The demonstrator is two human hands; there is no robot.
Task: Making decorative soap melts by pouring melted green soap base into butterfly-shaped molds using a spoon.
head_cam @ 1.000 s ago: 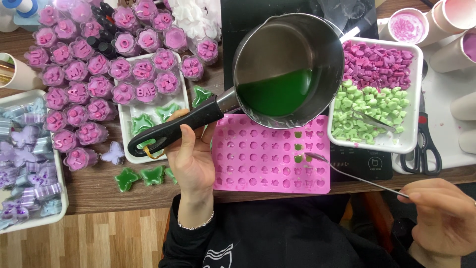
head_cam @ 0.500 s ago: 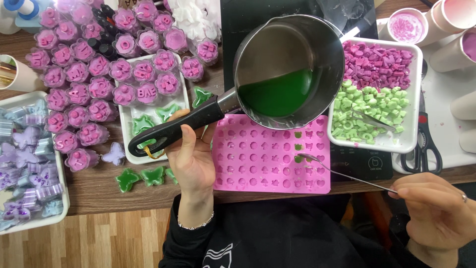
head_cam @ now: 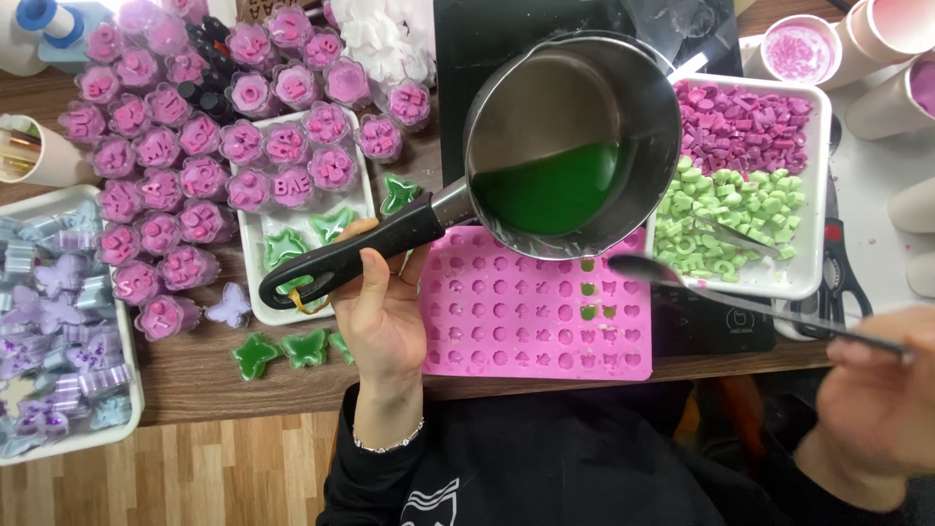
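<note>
My left hand (head_cam: 385,302) grips the black handle of a steel saucepan (head_cam: 545,97) and holds it tilted above a pink silicone mould (head_cam: 506,312). Green liquid (head_cam: 550,190) pools at the low side of the pan. My right hand (head_cam: 881,390) holds a long thin metal spoon (head_cam: 701,287) by its handle end; the spoon's bowl hovers just below the pan's rim, over the mould's right part. A few cavities at the mould's right side hold green filling.
A white tray (head_cam: 813,185) of purple and green chunks sits right of the pan. Many pink wrapped pieces (head_cam: 195,175) lie at the left, beside a tray of lilac wrapped pieces (head_cam: 58,331). Green butterfly shapes (head_cam: 282,351), scissors (head_cam: 847,282) and cups (head_cam: 794,49) stand around.
My right hand has lifted the spoon from the mould's cavities up and right toward the pan's rim. The pan and left hand have stayed put.
</note>
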